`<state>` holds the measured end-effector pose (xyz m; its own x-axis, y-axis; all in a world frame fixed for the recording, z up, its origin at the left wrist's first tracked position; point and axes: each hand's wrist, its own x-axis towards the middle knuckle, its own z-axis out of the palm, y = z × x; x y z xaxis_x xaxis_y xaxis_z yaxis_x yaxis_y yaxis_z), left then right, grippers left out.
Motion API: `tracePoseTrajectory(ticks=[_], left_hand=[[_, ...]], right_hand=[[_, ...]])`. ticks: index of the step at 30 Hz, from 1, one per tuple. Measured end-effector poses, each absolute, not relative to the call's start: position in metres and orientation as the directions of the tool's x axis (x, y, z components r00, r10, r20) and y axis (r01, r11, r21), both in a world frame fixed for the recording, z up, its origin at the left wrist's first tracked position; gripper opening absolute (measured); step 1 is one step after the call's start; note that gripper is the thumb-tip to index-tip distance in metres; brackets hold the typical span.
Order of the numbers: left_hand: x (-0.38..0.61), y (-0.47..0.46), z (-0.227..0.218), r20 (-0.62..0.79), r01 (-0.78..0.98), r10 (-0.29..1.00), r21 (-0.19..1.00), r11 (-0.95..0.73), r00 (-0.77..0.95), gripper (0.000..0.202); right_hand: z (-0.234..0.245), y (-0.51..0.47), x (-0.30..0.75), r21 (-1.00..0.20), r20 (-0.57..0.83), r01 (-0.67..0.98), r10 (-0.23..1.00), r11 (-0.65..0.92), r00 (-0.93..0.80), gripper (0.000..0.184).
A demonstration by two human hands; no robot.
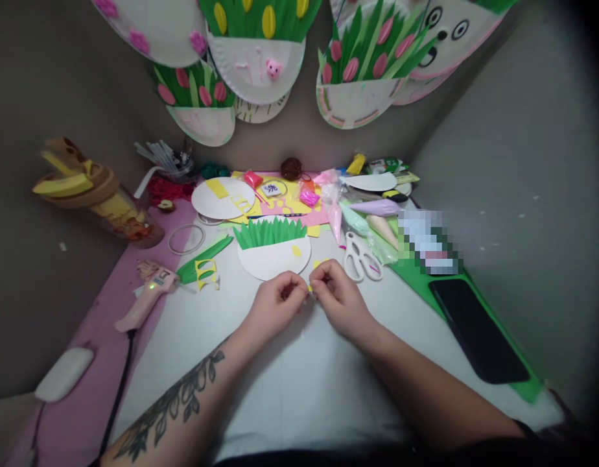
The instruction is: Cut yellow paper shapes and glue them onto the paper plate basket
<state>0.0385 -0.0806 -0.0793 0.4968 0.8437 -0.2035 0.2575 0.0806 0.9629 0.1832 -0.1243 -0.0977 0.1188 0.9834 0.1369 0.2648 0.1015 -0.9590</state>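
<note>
My left hand [282, 299] and my right hand [337, 298] meet over the middle of the white table, fingertips pinched. Between them shows a small yellow paper piece [310, 289], mostly hidden by the fingers. Just behind lies a white paper plate [268, 261] with a fringe of green paper grass [270, 233] along its top. One yellow paper oval [296, 250] rests on that plate's right side. White-handled scissors [362, 259] lie to the right of my right hand. Left of the plate are yellow paper offcuts [207, 275] and green paper strips [202, 259].
At left, a pink glue gun [151, 295] with a green light trails a black cord. A tall cup [100, 194] stands behind it. Bagged coloured clay [355, 217] clutters the back. A dark phone [479, 331] lies at right. Decorated paper plates [258, 71] hang on the wall.
</note>
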Motion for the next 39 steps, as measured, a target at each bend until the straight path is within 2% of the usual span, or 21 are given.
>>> tracePoseTrajectory(ticks=[5, 10, 15, 32, 36, 39], left_hand=[[0.0354, -0.0785, -0.082, -0.164, 0.311, 0.871, 0.95, 0.013, 0.464, 0.017], [0.0321, -0.079, -0.0824, -0.071, 0.398, 0.896, 0.909, -0.123, 0.439, 0.019], [0.0319, -0.0824, -0.0833, 0.005, 0.438, 0.889, 0.869, -0.23, 0.458, 0.018], [0.033, -0.0848, -0.0828, -0.056, 0.422, 0.887, 0.892, -0.161, 0.458, 0.022], [0.0341, -0.0846, -0.0815, -0.061, 0.407, 0.887, 0.901, -0.148, 0.457, 0.024], [0.0341, -0.0838, -0.0813, -0.067, 0.4, 0.887, 0.906, -0.137, 0.456, 0.023]], right_hand=[[-0.0916, -0.1211, 0.1859, -0.967, 0.144, 0.228, 0.98, 0.111, 0.134, 0.008], [-0.0879, -0.1183, 0.1887, -0.902, 0.196, 0.404, 0.978, 0.15, 0.075, 0.01], [-0.0903, -0.119, 0.1874, -0.877, 0.181, 0.465, 0.979, 0.12, 0.089, 0.01], [-0.0929, -0.1156, 0.1855, -0.86, 0.198, 0.499, 0.972, 0.108, 0.129, 0.011], [-0.0942, -0.1157, 0.1853, -0.87, 0.183, 0.488, 0.966, 0.073, 0.181, 0.006], [-0.0934, -0.1165, 0.1852, -0.884, 0.17, 0.461, 0.973, 0.079, 0.158, 0.006]])
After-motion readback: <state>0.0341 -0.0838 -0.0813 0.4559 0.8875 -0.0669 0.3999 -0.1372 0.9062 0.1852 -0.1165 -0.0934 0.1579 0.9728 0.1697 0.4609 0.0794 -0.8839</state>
